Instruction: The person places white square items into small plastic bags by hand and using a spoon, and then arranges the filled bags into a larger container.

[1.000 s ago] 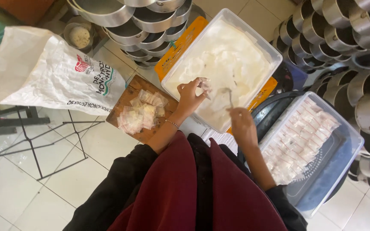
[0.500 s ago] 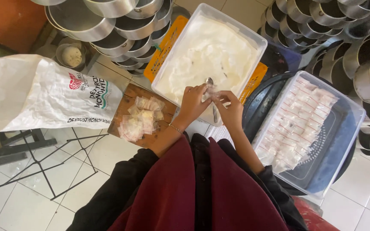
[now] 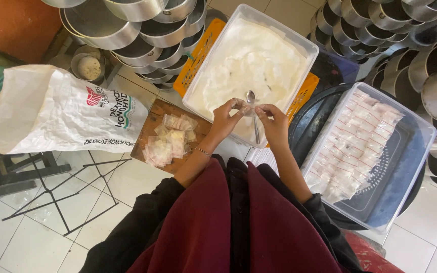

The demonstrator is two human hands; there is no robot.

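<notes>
Pinching a small clear plastic pouch (image 3: 247, 107) between them, left hand (image 3: 227, 120) and right hand (image 3: 274, 124) fingers hold over a metal spoon (image 3: 252, 114).

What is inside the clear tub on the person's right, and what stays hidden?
The clear tub holds small filled white packets laid in overlapping rows against its left side; the right part shows bare bottom. Whatever lies beneath the packets is covered.
</notes>
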